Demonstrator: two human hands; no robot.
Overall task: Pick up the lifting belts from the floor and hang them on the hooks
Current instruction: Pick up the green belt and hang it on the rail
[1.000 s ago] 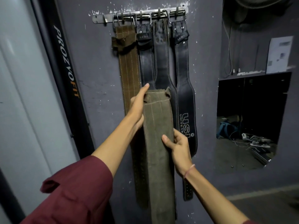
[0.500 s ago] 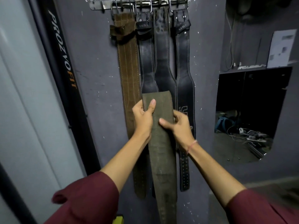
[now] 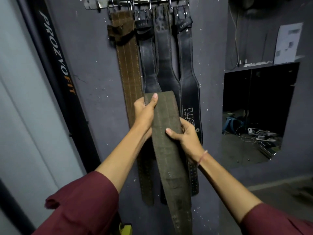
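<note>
Right hand (image 3: 188, 139) lower on olive belt (image 3: 166, 153) | rack (image 3: 94, 5): four belts (image 3: 129, 65)

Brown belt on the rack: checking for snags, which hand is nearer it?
Left. The left hand overlaps the brown belt; the right hand holds the olive belt farther right, before the black USI belt.

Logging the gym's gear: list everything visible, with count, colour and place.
Hook rail: one, metal, top of grey wall.
Brown belt: one, brown, hanging leftmost on rail.
Black belts: three, black, hanging right of it.
Olive belt: one, olive, held before the hung belts.
Black panel: one, black with lettering, left of wall.
Paper sheet: one, white, upper right.
Left hand: one, grips olive belt near its top.
Right hand: one, holds its edge lower down.
</note>
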